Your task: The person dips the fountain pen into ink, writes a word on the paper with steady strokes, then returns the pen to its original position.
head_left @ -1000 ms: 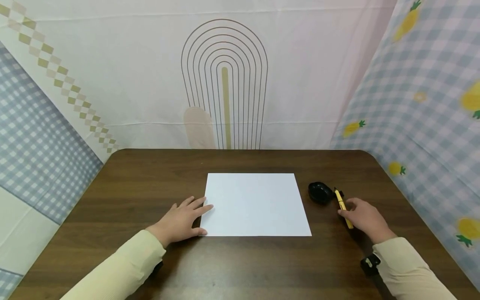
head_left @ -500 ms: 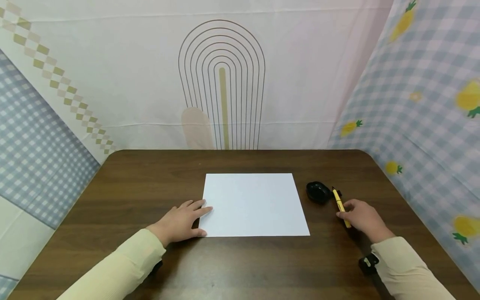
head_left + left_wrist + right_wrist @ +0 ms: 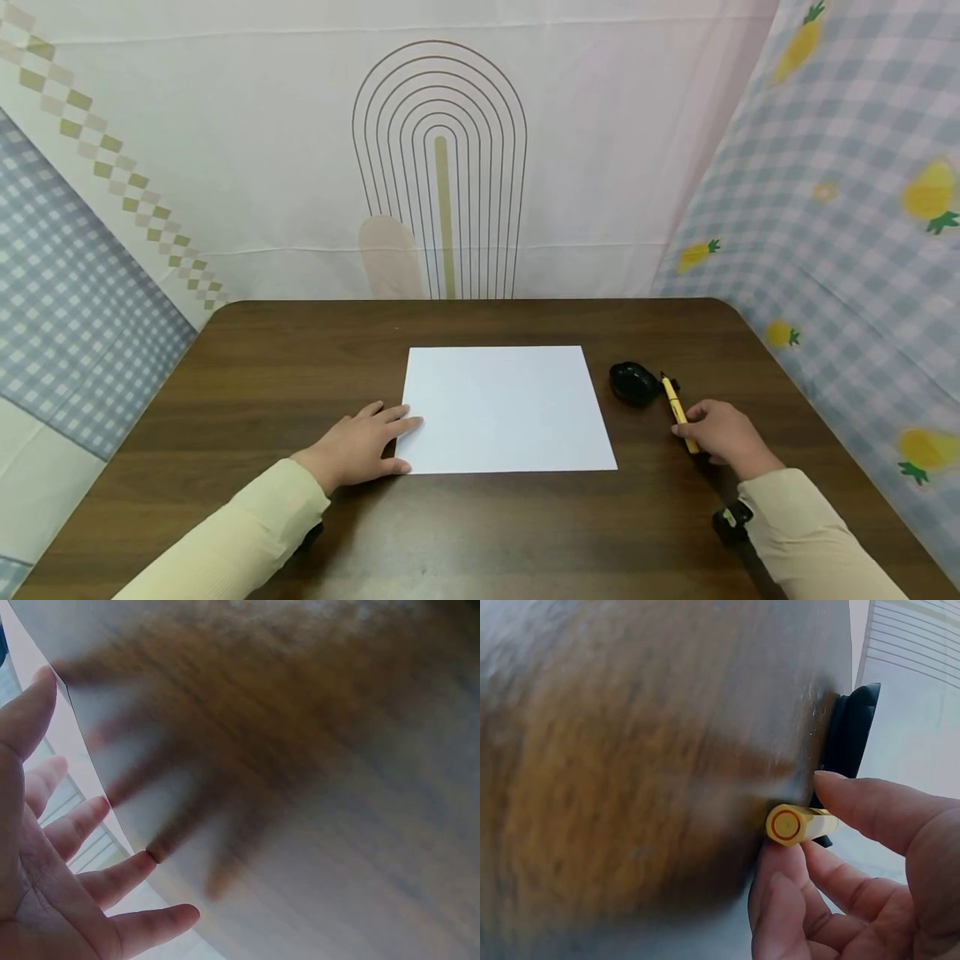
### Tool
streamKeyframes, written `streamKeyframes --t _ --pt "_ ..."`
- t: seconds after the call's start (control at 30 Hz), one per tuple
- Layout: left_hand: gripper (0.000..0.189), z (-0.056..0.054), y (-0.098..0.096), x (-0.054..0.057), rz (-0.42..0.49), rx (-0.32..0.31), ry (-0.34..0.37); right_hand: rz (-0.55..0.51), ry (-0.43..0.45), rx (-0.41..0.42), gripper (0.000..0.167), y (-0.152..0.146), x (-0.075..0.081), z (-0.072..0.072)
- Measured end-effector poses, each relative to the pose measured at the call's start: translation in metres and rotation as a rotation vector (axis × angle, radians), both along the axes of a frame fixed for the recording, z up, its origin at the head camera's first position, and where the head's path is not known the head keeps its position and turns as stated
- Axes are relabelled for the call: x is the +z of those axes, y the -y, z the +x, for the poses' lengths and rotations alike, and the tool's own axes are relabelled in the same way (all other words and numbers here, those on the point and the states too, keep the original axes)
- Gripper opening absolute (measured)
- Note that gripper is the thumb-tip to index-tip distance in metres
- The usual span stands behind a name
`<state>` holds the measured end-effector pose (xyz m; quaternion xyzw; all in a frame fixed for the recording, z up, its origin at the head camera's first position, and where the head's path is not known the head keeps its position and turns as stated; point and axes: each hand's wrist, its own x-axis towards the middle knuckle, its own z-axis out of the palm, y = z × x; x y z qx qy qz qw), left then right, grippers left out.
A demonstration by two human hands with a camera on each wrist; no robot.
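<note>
The counter point(image 3: 465, 533) has a dark brown wood-grain surface with a dull sheen and rounded far corners. Its far edge runs along a white hanging point(image 3: 615, 125) printed with nested brown arches, an olive bar and a beige rounded shape; a band of olive and beige diamonds slants down its left part. A blue-and-white gingham cloth point(image 3: 82, 233) covers the left side of the room. A paler checked cloth point(image 3: 832, 167), printed with yellow pineapples, hangs in soft folds on the right.

A white sheet point(image 3: 510, 408) lies flat near the middle of the counter, long sides running left to right. The left hand point(image 3: 356, 446) is spread wide, its fingertips at the left edge of the sheet and its thumb at the near left corner.

The right hand point(image 3: 727, 437) holds a yellow pen point(image 3: 675, 404) between thumb and fingers, to the right of the sheet. The dark-tipped end of the pen points to the far side, just beside a glossy black object point(image 3: 633, 383) (contact between the two cannot be confirmed). This object sits between sheet and pen. Both forearms wear pale sleeves point(image 3: 240, 533).
</note>
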<state>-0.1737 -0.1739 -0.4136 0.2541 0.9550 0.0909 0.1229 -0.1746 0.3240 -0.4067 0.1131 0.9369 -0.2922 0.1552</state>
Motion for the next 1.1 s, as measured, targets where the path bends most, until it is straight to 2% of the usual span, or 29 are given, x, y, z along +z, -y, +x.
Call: streamKeyframes --t 0.57,0.83,1.1 --pt "0.062 0.001 0.0 0.001 -0.001 -0.014 -0.011 -0.025 -0.016 -0.024 0.025 0.001 0.0 0.004" --pt "0.061 0.001 -0.001 -0.001 0.004 -0.018 -0.014 -0.009 -0.052 -0.025 0.025 0.0 0.002 0.008" --pt "0.06 0.003 0.0 -0.001 0.011 -0.015 -0.012 0.032 -0.137 0.006 0.028 -0.001 0.01 0.014"
